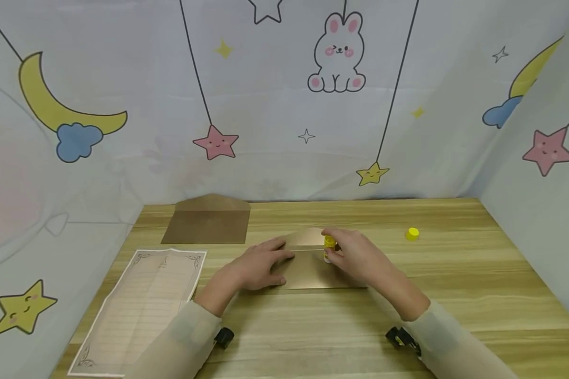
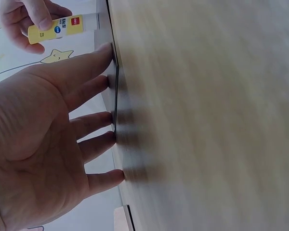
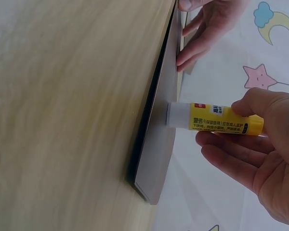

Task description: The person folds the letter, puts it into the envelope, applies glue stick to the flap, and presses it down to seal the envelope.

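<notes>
A brown envelope [image 1: 313,271] lies in the middle of the table with its flap [image 1: 308,237] spread out toward the back. My left hand [image 1: 261,263] rests on its left side, fingertips spread and pressing near the edge. In my right hand [image 1: 357,255] a yellow glue stick [image 3: 221,118] is pinched between thumb and fingers, held upright. Its white end points down at the envelope, close to the flap fold; the right wrist view shows this end touching the paper. The yellow cap [image 1: 412,234] sits apart on the table to the right.
A second brown envelope [image 1: 206,226], flap up, lies at the back left. Before it, at the left, is a lined letter sheet [image 1: 142,310] with ornate corners and fold creases. Fabric curtains [image 1: 275,105] with printed stars and a rabbit enclose the wooden table [image 1: 460,295].
</notes>
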### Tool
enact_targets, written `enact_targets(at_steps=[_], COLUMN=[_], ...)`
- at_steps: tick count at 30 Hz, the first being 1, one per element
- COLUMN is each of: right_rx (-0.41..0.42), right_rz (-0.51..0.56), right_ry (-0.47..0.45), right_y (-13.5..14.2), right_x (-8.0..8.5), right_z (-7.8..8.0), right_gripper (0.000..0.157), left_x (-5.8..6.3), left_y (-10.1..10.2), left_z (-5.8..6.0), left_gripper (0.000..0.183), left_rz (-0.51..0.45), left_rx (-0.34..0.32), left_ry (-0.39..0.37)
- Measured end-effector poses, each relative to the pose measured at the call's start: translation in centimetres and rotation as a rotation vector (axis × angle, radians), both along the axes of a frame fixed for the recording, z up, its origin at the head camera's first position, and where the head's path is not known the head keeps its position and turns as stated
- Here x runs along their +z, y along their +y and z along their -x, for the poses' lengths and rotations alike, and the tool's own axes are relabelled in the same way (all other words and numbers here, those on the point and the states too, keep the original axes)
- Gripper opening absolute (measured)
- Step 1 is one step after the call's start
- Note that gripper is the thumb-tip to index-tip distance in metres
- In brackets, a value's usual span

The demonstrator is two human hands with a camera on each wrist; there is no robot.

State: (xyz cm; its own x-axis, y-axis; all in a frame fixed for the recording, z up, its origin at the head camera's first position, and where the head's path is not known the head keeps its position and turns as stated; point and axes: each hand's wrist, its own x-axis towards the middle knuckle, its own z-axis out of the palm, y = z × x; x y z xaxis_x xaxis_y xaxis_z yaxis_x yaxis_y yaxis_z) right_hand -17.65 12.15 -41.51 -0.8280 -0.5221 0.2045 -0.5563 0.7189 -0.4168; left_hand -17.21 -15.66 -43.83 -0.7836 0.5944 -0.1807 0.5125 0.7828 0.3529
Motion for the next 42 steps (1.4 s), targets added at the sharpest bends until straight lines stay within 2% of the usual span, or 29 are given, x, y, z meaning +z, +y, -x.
enact_targets(at_steps=[6,14,19,24,35,42], right_rx=[0.020,0.059,0.063,0.052,-0.009,-0.065], right_rz=[0.004,0.028,0.031,0.017,-0.017,0.050], right_ry=[-0.008,-0.066,-0.067,-0.053,-0.018,-0.043], right_y=[-1.3,-4.0,-4.7,-4.1,-0.8,0.9], right_x=[-0.3,-0.5,-0.5,-0.2,0.0,1.1], right_z=[0.0,0.2,0.3,0.2,0.0,0.0], right_gripper=[0.038,0.040,0.040,0.038,0.036,0.031], left_x=[0.0,0.2,0.1,0.0,0.1,0.2], left_y=[0.0,-0.1,-0.1,0.0,0.1,0.3], left_z=[0.0,-0.1,0.0,0.0,0.0,0.1], left_gripper=[0.062,0.062,0.062,0.062,0.063,0.062], left_rz=[-0.002,-0.002,-0.001,-0.004,0.001,-0.009], left_rx=[0.001,0.008,0.009,0.016,0.013,0.012], left_ry=[-0.002,-0.012,-0.008,-0.016,-0.005,0.004])
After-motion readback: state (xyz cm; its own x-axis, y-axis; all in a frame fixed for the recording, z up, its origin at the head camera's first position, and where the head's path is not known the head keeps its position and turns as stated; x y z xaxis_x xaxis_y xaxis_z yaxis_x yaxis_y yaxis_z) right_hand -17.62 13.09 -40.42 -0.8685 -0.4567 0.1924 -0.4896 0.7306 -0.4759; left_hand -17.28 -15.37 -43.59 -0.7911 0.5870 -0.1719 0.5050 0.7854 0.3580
